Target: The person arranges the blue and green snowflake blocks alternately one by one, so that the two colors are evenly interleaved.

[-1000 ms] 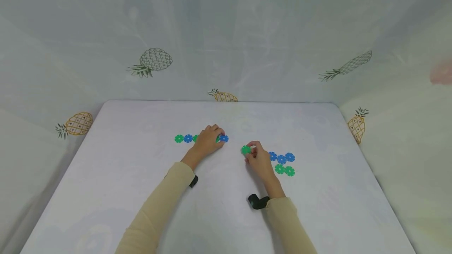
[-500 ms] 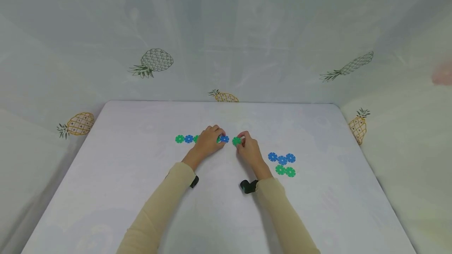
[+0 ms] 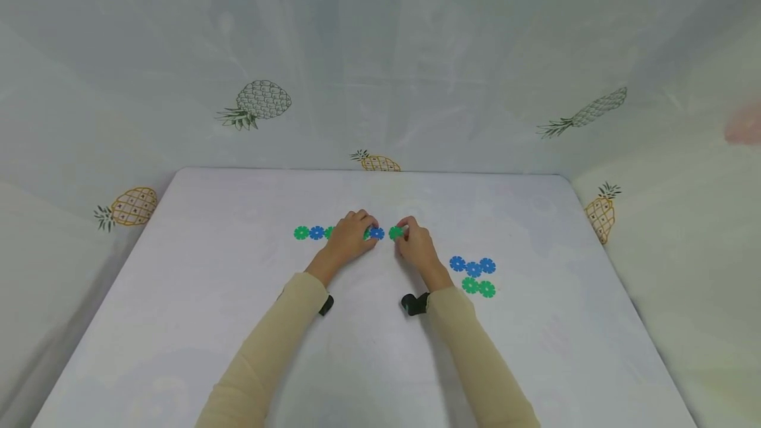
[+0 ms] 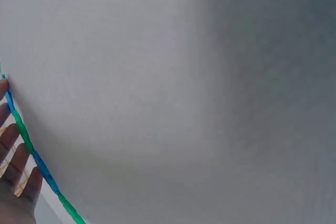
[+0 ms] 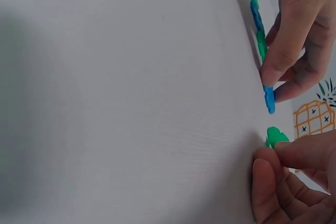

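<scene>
A row of notched plastic interlocking discs, green and blue in turn, lies on the white table, its left end a green disc (image 3: 301, 233). My left hand (image 3: 349, 236) covers the row's middle and grips the blue disc (image 3: 377, 234) at its right end, thumb on the near side in the right wrist view (image 5: 269, 100). Just right of that, my right hand (image 3: 418, 248) pinches a loose green disc (image 3: 395, 233) between thumb and fingers. A small gap separates the green disc from the blue one. In the left wrist view, the left hand's fingers (image 4: 18, 163) lie along the row.
To the right of my right hand lie several blue discs (image 3: 473, 269) and two green discs (image 3: 478, 287) close together. The white table (image 3: 238, 349) ends at a pale curtain (image 3: 446, 84) printed with pineapples. A black wrist camera (image 3: 414, 304) sits at my right sleeve.
My right hand has carried the green disc left and slightly away from me, up beside the row's blue end. The left hand has stayed in place on the row.
</scene>
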Demonstrator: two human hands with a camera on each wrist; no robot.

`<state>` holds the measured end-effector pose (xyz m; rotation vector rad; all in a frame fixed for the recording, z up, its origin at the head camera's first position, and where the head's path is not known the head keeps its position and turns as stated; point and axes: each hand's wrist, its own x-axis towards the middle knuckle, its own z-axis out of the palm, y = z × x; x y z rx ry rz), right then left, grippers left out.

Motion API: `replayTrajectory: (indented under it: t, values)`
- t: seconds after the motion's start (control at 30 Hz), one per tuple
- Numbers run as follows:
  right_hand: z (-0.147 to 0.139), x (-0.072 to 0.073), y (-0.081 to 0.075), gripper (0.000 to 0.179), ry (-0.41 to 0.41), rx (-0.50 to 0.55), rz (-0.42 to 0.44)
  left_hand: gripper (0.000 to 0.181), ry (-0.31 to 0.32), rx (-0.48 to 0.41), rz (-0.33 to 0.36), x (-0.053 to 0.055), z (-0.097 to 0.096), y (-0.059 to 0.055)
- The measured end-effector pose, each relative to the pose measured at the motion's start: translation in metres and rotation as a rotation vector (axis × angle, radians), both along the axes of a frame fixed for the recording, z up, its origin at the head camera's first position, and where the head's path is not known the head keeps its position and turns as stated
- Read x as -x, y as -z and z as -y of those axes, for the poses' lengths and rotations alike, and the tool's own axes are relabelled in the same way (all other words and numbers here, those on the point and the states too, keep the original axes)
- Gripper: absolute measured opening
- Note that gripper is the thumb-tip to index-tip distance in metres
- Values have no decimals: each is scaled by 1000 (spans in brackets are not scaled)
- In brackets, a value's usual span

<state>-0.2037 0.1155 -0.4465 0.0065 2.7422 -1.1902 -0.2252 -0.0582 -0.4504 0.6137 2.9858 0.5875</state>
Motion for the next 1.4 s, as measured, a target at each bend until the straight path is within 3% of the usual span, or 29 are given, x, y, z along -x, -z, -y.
replayTrajectory:
  t: [0.17,0.63,1.4]
  values:
    - [1,5,-1,31,-3,-26,65,29,3,0,5,0,0,-1]
    - [1,11,-7,28,-58,-86,139,30,3,-8,7,-1,0,-2]
    - [6,8,-8,28,-38,-130,102,31,24,4,-15,1,2,1]
